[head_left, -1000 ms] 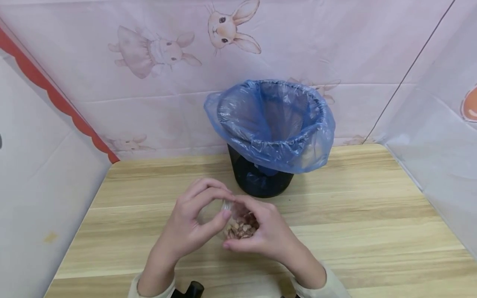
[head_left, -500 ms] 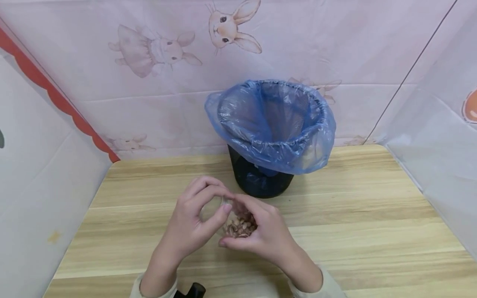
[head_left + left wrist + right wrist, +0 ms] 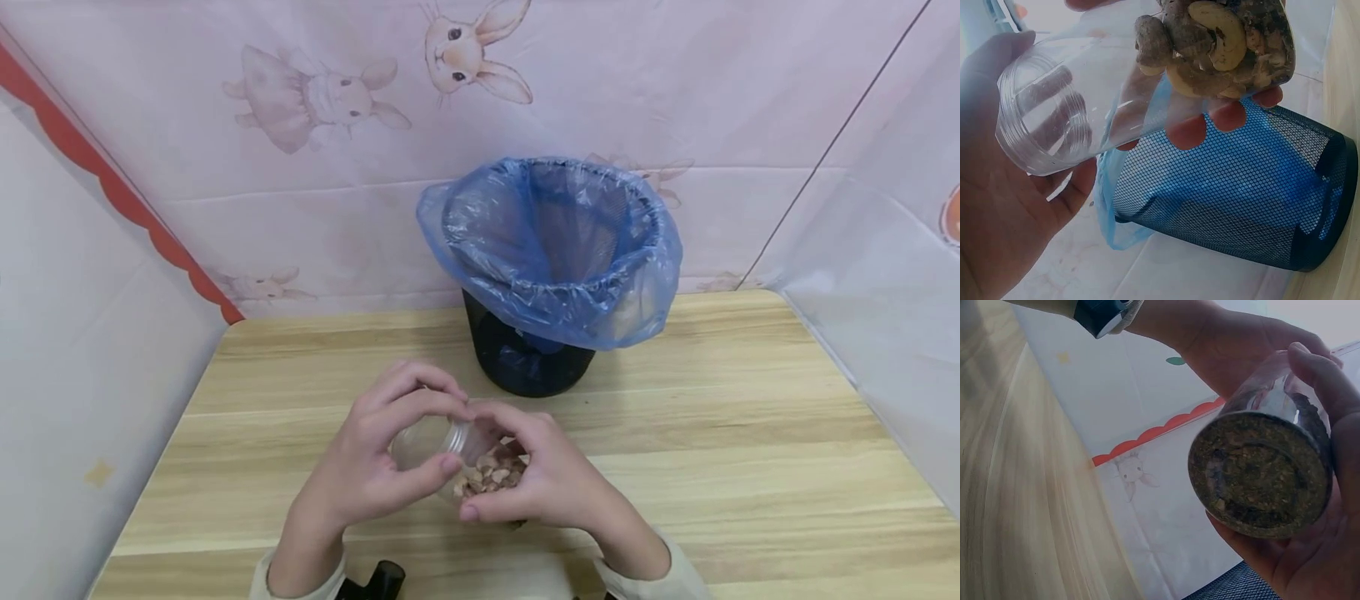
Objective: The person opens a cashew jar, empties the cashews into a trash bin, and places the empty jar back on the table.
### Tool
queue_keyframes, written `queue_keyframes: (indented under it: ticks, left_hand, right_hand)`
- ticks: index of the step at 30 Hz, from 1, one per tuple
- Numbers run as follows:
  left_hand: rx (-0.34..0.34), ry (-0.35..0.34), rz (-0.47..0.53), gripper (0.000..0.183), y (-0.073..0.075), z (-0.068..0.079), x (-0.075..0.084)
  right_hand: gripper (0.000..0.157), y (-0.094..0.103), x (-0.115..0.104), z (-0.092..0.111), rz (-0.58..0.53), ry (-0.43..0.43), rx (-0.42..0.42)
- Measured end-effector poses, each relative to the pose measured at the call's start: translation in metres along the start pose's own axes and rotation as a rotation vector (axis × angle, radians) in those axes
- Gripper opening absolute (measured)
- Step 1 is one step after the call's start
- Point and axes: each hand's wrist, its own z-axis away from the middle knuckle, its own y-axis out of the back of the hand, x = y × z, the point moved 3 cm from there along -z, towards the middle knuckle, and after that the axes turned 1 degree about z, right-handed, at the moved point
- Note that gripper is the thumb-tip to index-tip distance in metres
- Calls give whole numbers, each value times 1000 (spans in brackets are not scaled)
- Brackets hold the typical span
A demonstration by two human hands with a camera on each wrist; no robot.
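A rabbit-patterned backdrop [image 3: 337, 225] borders the wooden table [image 3: 750, 408] beneath a handheld jar [image 3: 1135, 81].

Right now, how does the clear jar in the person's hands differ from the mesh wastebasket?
Pose: the clear jar is held tilted above the table by the left hand and right hand; the mesh wastebasket stands upright on it.
Look: the jar's transparent wall shows cashew-like nuts; the wastebasket is black mesh with a blue bag.
Size: the jar is clearly smaller than the wastebasket.
Both are round containers.

A clear jar [image 3: 1124, 81] is held tilted, brownish pieces [image 3: 1210, 47], apparently nuts, gathered toward its base [image 3: 1260, 478].
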Motion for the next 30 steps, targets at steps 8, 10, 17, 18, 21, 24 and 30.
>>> queue_keyframes:
  ticks: [8,10,17,18,21,24,30]
  left_hand:
    - [26,-9,-22,22,-3,-2,-2]
    - [33,-3,-38,22,-3,-1,-3]
    - [54,39,-98,17,-4,-1,-7]
    - [54,49,-107,16,-4,0,-7]
    - [51,79,-126,17,-4,0,-8]
    - [48,113,-140,17,-4,0,-9]
    - [52,163,-162,17,-4,1,-10]
  right_hand:
    - [68,-1,0,-1,54,43,27]
    - [69,-2,0,-2,91,66,46]
    - [70,-3,-2,-3,211,68,119]
    - [70,-4,-2,-3,217,63,128]
    - [70,-4,-1,-2,230,52,147]
    - [72,-5,0,-2,248,51,162]
    - [75,-7,1,-2,302,53,188]
